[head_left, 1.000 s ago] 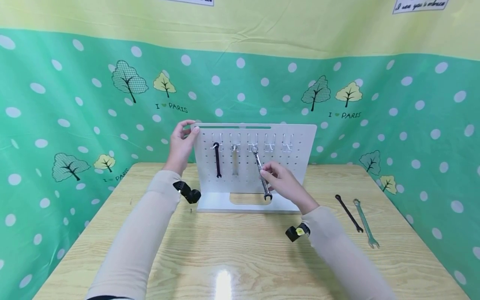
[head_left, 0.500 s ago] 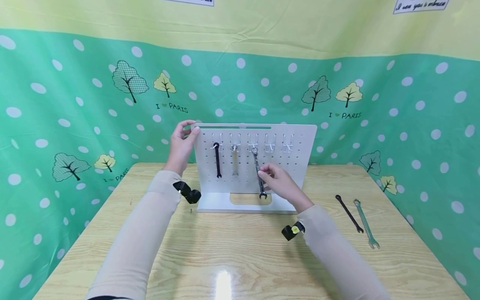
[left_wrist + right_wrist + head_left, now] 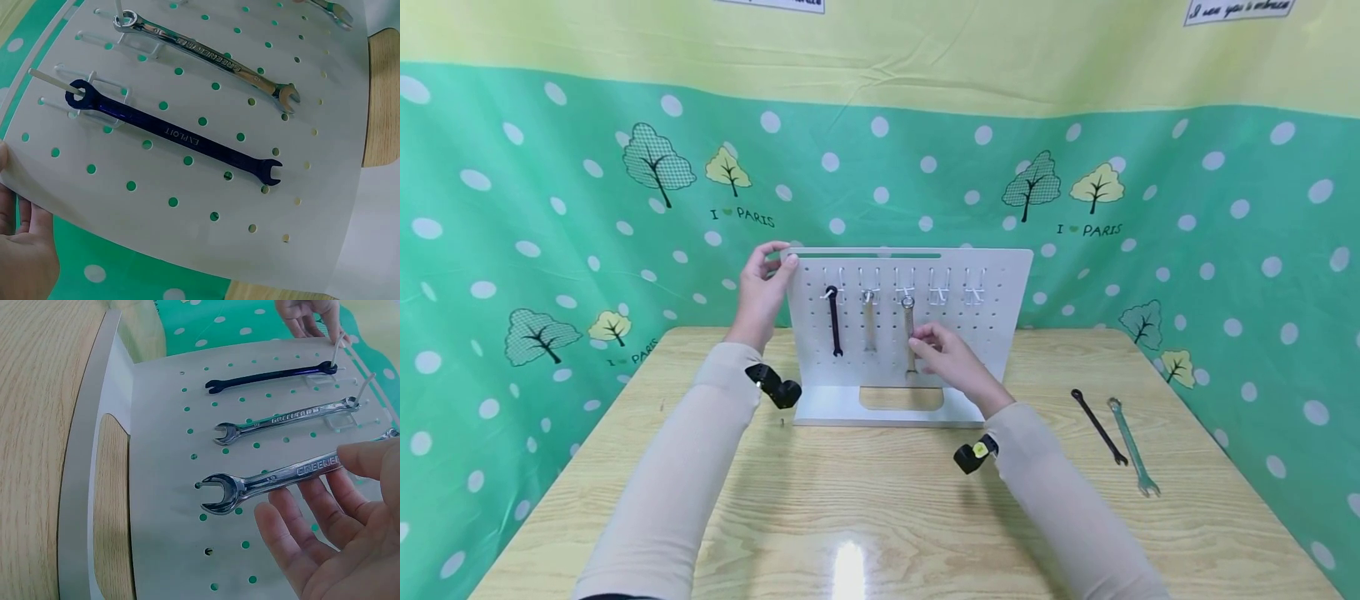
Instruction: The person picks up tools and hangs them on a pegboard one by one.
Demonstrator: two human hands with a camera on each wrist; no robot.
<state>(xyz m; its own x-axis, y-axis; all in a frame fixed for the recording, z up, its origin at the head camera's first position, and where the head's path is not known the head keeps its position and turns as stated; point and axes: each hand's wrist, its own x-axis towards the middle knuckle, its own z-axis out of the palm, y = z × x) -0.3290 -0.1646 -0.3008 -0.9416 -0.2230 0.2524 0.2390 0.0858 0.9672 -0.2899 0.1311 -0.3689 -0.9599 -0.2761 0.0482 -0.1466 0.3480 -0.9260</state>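
A white pegboard [image 3: 850, 372] with a row of wire hooks stands on the table. My left hand [image 3: 762, 287] grips its upper left corner, thumb on the front face. In my right hand [image 3: 951, 360] a silver combination wrench [image 3: 275, 479] is pinched by the shaft between thumb and fingers. It hangs nearly upright, ring end right at the third hook, open end down. Left of it, another silver combination wrench [image 3: 200, 52] hangs by its ring on the second hook. The first hook carries a dark blue combination wrench [image 3: 181, 135].
Two more hooks on the right, a fourth hook [image 3: 939, 292] and a fifth hook [image 3: 974, 292], bear nothing. On the wooden table [image 3: 880, 492], a dark wrench [image 3: 1099, 427] and a greenish wrench [image 3: 1131, 446] lie at the right. A dotted curtain [image 3: 880, 167] hangs behind.
The lower end of the held wrench has swung left, from slanted to nearly upright, and my right hand has shifted left with it. My left hand stays on the board's corner.
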